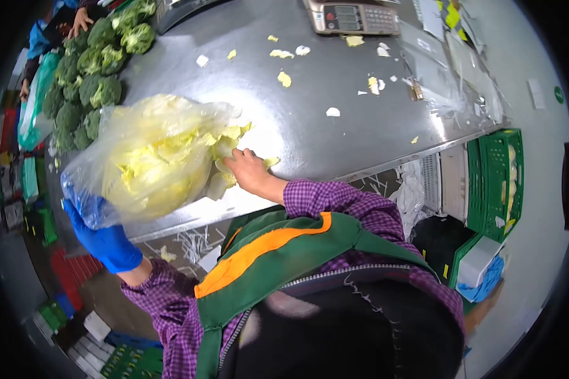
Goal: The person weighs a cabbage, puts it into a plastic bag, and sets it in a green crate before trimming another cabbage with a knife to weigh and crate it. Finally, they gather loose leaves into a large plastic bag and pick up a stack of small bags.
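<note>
A clear plastic bag (148, 161) full of yellow-green leaves lies near the table's front edge, its open side facing right. My left hand (101, 230), in a blue glove, is closed on the bag's lower left end, some of its fingers behind the film. My bare right hand (251, 172) is at the bag's opening, fingers bent over loose pale leaves (224, 148) that stick out there. Its fingertips touch the leaves; whether they grip one cannot be made out.
Broccoli heads (98, 69) are piled at the back left, beside another person's hand (80, 22). A scale (354, 18) stands at the back of the metal table (246, 82), with scattered leaf scraps. Plastic bags (433, 76) lie at the right; green crates (494, 183) stand beyond the edge.
</note>
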### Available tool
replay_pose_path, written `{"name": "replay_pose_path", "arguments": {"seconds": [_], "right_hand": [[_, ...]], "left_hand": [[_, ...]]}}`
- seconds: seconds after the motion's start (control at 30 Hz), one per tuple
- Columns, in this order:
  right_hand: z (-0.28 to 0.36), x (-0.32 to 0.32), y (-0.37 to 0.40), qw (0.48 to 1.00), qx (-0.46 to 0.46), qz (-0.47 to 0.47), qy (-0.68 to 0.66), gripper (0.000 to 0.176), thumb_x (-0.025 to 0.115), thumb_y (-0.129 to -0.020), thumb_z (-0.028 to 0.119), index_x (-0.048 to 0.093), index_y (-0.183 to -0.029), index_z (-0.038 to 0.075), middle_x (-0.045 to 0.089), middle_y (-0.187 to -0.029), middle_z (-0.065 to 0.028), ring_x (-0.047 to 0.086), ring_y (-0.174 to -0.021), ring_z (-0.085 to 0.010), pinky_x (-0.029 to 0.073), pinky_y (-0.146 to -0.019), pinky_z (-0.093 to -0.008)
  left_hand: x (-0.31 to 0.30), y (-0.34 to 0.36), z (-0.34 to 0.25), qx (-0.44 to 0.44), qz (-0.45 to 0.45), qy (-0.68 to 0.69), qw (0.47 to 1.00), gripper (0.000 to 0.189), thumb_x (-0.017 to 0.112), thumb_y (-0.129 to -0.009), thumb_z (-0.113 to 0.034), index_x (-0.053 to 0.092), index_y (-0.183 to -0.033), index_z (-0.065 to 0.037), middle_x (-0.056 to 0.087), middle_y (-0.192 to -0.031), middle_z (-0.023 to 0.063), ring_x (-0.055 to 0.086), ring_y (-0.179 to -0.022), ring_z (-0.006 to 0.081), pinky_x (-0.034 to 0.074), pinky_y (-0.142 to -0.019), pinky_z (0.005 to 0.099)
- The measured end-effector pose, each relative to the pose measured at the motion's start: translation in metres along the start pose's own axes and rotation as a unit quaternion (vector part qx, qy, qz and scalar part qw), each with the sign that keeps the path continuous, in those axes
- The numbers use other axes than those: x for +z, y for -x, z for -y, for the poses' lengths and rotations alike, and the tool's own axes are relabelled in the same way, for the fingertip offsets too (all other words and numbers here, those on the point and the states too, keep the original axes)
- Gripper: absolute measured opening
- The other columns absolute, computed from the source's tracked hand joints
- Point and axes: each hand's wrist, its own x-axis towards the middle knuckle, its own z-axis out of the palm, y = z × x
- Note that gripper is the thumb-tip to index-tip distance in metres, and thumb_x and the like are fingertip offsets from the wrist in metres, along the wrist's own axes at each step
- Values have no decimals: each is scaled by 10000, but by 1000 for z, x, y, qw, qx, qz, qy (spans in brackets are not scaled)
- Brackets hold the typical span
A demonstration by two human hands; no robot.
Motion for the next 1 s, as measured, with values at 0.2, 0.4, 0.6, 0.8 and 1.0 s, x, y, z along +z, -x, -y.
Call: {"name": "replay_pose_path", "arguments": {"seconds": [0.2, 0.4, 0.6, 0.8, 1.0], "right_hand": [[-41, -70, -5, 973, 115, -84, -184, 369, 693, -682, 111, 627, -1041, 63, 591, -981, -119, 594, -890, -303, 484, -772, -391], [20, -190, -18, 851, -100, -337, -391, 475, 705, -692, 52, 583, -1150, 58, 539, -1119, -111, 570, -979, -249, 486, -802, -329], [114, -131, -78, 884, -369, -168, -234, 471, 622, -690, 13, 611, -1143, 142, 553, -1150, -102, 519, -1075, -248, 457, -811, -393], [131, -53, -108, 905, -395, 156, -28, 300, 624, -727, 82, 632, -1027, 87, 626, -1058, -103, 604, -920, -234, 448, -805, -374], [36, -90, -47, 842, -121, -160, -501, 291, 637, -788, 97, 578, -1061, 17, 614, -952, -119, 627, -795, -181, 501, -716, -298]], "left_hand": [[-24, 10, -11, -4, 15, 17, 1000, 375, 426, -966, -245, 505, -1242, -2, 517, -1286, 134, 495, -1157, 233, 372, -1000, 380], [-29, 9, -6, 22, -22, -56, 998, 379, 419, -971, -273, 510, -1229, -10, 550, -1236, 123, 516, -1110, 216, 394, -977, 371], [-10, 3, 5, 6, 51, 24, 998, 409, 340, -993, -289, 458, -1253, 4, 537, -1223, 123, 547, -1036, 201, 450, -906, 323], [21, 7, 35, 276, -180, -731, 598, 404, 361, -988, -265, 432, -1287, -4, 519, -1253, 124, 536, -1068, 233, 434, -933, 342], [-5, 21, 5, 249, -272, -393, 843, 354, 452, -953, -99, 428, -1278, 37, 515, -1238, 136, 520, -1006, 167, 428, -875, 280]]}}
